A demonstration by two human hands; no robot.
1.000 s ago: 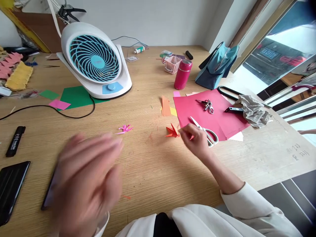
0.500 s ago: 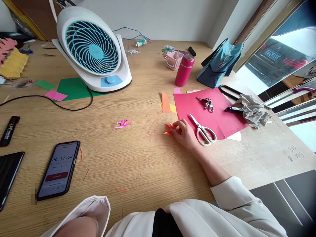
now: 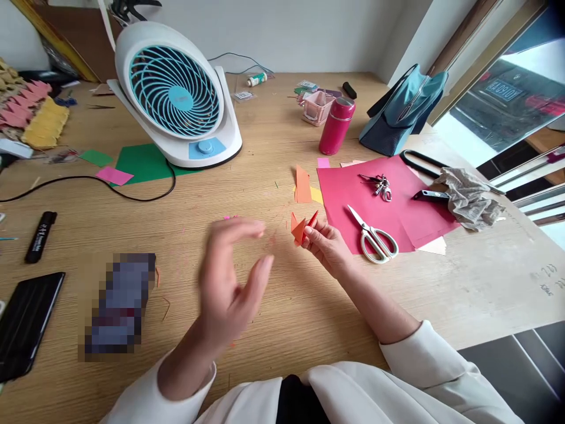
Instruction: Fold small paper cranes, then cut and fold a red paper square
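Between the thumb and fingers of my right hand is a folded orange paper crane, held just over the table with its points upward. My left hand hovers to the left of it, a little blurred, thumb and fingers apart with nothing in them. Behind the left fingers, only a sliver of the small pink paper crane shows. Orange paper pieces lie just beyond my right hand. White-handled scissors rest on the red paper sheets to its right.
A white fan stands at the back left, its black cable curling over the table. A pink bottle and a blue bag stand at the back right. Keys lie on the red paper; a blurred-out phone is at left.
My right hand has lifted the orange crane off the table and turned it. My left hand has come up from the lower edge toward it, covering most of the pink crane.
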